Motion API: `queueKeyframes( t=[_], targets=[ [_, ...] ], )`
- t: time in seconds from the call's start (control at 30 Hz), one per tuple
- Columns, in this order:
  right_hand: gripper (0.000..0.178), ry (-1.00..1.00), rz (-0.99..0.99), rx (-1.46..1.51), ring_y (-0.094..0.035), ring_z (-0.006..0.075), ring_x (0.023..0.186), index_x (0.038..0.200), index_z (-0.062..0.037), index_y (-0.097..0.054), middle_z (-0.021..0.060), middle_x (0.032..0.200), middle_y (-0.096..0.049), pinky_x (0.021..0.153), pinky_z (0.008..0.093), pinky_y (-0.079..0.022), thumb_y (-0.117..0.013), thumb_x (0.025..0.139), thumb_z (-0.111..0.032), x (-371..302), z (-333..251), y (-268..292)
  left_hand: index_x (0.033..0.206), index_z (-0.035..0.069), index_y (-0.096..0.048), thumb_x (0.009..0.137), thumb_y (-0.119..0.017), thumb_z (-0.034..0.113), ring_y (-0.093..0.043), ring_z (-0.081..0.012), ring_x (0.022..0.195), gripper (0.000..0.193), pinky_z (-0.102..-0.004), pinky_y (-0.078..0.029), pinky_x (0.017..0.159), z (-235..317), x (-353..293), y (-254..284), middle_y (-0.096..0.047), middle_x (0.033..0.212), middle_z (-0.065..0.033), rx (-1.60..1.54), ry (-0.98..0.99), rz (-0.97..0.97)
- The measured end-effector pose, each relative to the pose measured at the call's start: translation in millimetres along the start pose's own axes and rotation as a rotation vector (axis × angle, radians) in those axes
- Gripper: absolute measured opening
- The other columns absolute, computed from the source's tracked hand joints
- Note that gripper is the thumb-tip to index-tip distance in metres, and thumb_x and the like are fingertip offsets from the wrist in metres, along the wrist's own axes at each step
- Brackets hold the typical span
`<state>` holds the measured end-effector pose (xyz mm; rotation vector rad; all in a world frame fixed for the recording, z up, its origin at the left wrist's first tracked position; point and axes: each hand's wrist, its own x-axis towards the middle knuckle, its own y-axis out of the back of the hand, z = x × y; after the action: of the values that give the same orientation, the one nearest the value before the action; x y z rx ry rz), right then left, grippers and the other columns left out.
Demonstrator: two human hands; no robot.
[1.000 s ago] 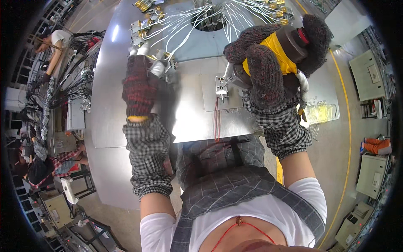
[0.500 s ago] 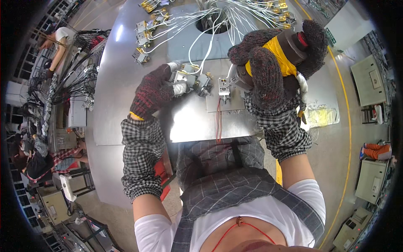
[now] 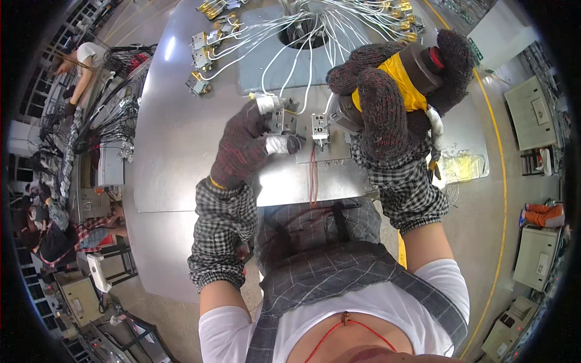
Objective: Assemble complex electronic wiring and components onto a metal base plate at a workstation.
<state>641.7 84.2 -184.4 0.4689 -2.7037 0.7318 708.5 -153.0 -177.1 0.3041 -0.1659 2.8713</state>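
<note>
At the far left of my feed, a co-worker (image 3: 91, 54) stands beside dark cables (image 3: 97, 139). Further right, metal connectors (image 3: 201, 57) line the counter (image 3: 163, 151). My left grip (image 3: 241, 145) is clamped on a metal block (image 3: 282, 123) above the counter, taped fingers (image 3: 276, 144) either side. Just right, a second block (image 3: 320, 125) rests near red wires (image 3: 313, 175). Furthest right, my right grip (image 3: 384, 112) is wrapped around a yellow-banded tool (image 3: 404, 81).

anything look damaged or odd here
Nothing looks spilled or plainly broken. The dark tool in the right hand looks odd: a yellow wrap covers part of its body, perhaps an improvised fix. White wrapping on the left hand looks similarly makeshift.
</note>
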Motion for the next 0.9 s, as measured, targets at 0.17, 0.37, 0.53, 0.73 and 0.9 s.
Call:
queueKeyframes(
  t=[0.17,0.37,0.53,0.73,0.9],
  targets=[
    [0.069,0.250,0.035,0.206,-0.069,0.0279,0.086,0.148,-0.0239,-0.022,0.0169,0.104,-0.064,0.066,0.0353,-0.060,-0.065,0.095,-0.014,6.9,-48.2,-27.0,0.123,0.000,-0.061,0.070,-0.089,0.028,-0.067,-0.0132,0.086,0.066,-0.0287,-0.056,0.072,8.3,13.8,-33.1,-0.069,0.098,-0.0056,0.332,0.080,0.021],
    [0.071,0.321,-0.003,0.308,-0.069,0.0282,0.084,0.149,-0.0242,-0.021,0.0171,0.103,-0.064,0.064,0.0351,-0.060,-0.065,0.095,-0.013,1.1,-48.0,-32.6,0.121,0.004,-0.063,0.068,-0.088,0.035,-0.066,-0.0151,0.079,0.066,-0.0314,-0.054,0.071,-7.4,14.3,-27.4,-0.069,0.092,-0.0086,0.227,0.061,0.010],
    [0.065,0.296,0.006,0.237,-0.069,0.0286,0.087,0.146,-0.0206,-0.024,0.0175,0.105,-0.064,0.068,0.0362,-0.060,-0.064,0.095,-0.016,-3.1,-38.9,-29.6,0.121,0.000,-0.059,0.072,-0.085,0.012,-0.069,-0.0165,0.095,0.058,-0.0316,-0.056,0.082,14.3,22.3,-40.4,-0.071,0.104,-0.0105,0.647,0.216,-0.103],
    [0.058,0.130,0.028,0.016,-0.069,0.0290,0.089,0.143,-0.0163,-0.029,0.0180,0.107,-0.063,0.072,0.0376,-0.059,-0.063,0.096,-0.019,-5.0,-10.3,-8.7,0.122,0.005,-0.059,0.071,-0.086,0.026,-0.070,-0.0207,0.091,0.061,-0.0339,-0.056,0.081,3.2,14.3,-36.4,-0.071,0.099,-0.0114,0.685,0.176,-0.062],
    [0.054,-0.018,-0.006,-0.071,-0.068,0.0294,0.092,0.141,-0.0127,-0.032,0.0183,0.109,-0.063,0.075,0.0388,-0.059,-0.062,0.097,-0.021,-4.2,11.4,13.8,0.129,0.009,-0.056,0.069,-0.087,0.036,-0.071,-0.0273,0.093,0.073,-0.0384,-0.056,0.079,9.4,4.9,-27.9,-0.068,0.108,-0.0144,0.664,0.216,-0.017]
  ],
)
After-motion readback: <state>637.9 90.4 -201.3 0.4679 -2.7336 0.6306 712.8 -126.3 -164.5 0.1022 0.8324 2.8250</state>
